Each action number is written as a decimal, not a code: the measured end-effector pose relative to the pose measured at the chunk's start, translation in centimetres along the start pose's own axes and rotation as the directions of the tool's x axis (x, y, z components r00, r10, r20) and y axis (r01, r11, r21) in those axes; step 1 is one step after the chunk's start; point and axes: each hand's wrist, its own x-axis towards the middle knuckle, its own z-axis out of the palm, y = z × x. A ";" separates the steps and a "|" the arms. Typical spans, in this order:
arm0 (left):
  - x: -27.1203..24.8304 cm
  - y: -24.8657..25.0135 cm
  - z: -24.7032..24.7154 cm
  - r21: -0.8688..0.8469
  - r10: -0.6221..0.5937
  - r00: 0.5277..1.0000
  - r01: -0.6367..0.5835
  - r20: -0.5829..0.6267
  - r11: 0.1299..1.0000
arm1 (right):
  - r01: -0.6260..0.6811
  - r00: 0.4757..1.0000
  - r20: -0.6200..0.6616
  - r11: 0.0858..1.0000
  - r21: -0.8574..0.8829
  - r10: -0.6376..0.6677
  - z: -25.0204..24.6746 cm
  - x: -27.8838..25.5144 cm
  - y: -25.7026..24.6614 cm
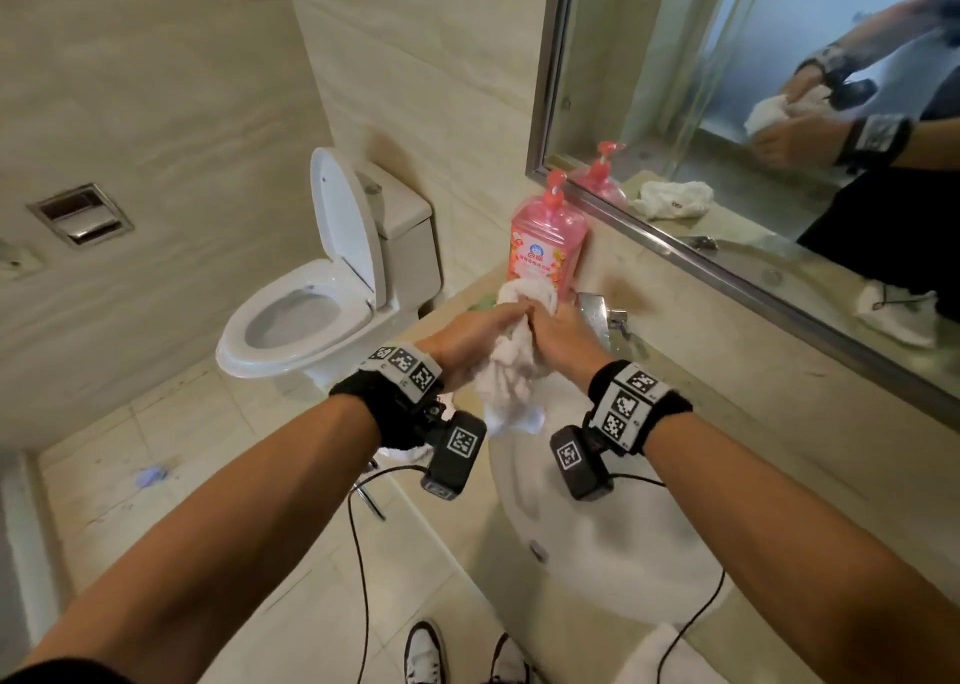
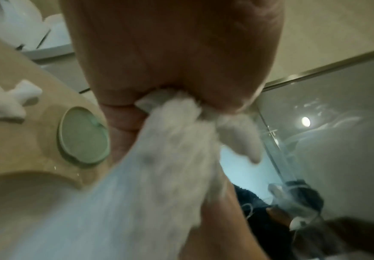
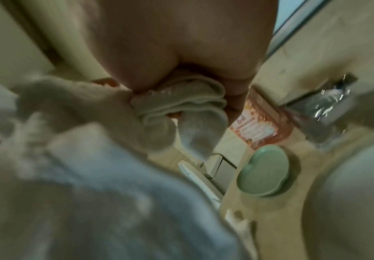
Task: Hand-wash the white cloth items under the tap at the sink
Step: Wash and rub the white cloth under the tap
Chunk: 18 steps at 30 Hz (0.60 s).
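Both hands are closed around one wrung-up white terry cloth (image 1: 511,356) held in the air above the round white ceramic sink (image 1: 613,543). The left hand (image 1: 470,337) grips the cloth from the left with fingers curled over its upper bunch, and the right hand (image 1: 563,340) grips it from the right, the two hands pressed close together with the cloth squeezed between them. A loose tail of the cloth hangs down below the wrists toward the basin. In the left wrist view the cloth (image 2: 170,158) spills out from under the curled fingers (image 2: 124,114); in the right wrist view its folded edge (image 3: 179,102) is tucked into the palm, though the blur there makes the finger positions hard to read.

The chrome tap (image 1: 597,314) stands just behind the right hand, at the back of the beige stone counter (image 1: 753,423). A pink pump bottle of liquid soap (image 1: 548,246) stands on the counter behind the hands, near the framed wall mirror (image 1: 727,111). A pale green soap dish (image 3: 264,170) sits on the counter beside the basin. A white toilet with its lid raised (image 1: 332,278) stands to the left of the counter.
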 end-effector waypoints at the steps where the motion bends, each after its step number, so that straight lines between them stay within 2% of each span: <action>1: 0.4 -0.2 0.0 0.219 0.009 1.000 -0.009 0.000 0.976 | 0.023 0.998 0.062 0.995 -0.100 -0.017 -0.8 0.1 1.0; 2: 0.9 -0.6 -0.3 0.493 0.020 1.000 -0.014 -0.005 0.870 | 0.053 0.993 0.112 0.977 -0.208 -0.030 -1.7 0.0 2.2; 3: 1.5 -1.3 -0.8 0.718 0.029 0.999 -0.008 -0.016 0.696 | 0.077 0.986 0.162 0.949 -0.306 -0.028 -2.7 -0.1 3.6; 4: 2.2 -2.2 -1.3 0.834 0.020 0.999 0.012 -0.027 0.552 | 0.101 0.972 0.233 0.916 -0.389 -0.008 -3.6 -0.5 4.8; 5: 2.9 -3.1 -1.8 0.871 0.002 0.999 0.037 -0.043 0.490 | 0.131 0.947 0.320 0.878 -0.460 0.026 -4.4 -0.8 6.1; 7: 4.4 -5.0 -2.3 0.866 -0.017 0.997 0.073 -0.075 0.495 | 0.145 0.882 0.444 0.804 -0.576 0.158 -5.8 -1.6 8.2; 10: 6.7 -7.3 -1.6 0.849 -0.035 0.998 0.066 -0.055 0.525 | 0.094 0.814 0.449 0.679 -0.728 0.369 -7.6 -1.5 10.5; 12: 8.5 -8.9 -0.6 0.871 -0.077 0.995 0.092 -0.062 0.483 | 0.054 0.839 0.386 0.647 -0.761 0.384 -9.1 -0.6 12.2; 14: 10.4 -10.5 0.5 0.890 -0.114 0.992 0.094 -0.048 0.445 | -0.104 0.889 0.246 0.694 -0.712 0.385 -10.5 0.9 13.7; 16: 12.2 -11.8 1.4 0.888 -0.138 0.990 0.080 -0.019 0.453 | -0.197 0.914 0.152 0.740 -0.643 0.376 -11.3 2.7 15.2; 18: 13.9 -12.7 2.2 0.872 -0.130 0.991 0.073 -0.011 0.483 | -0.199 0.937 0.118 0.780 -0.593 0.329 -11.6 4.4 16.1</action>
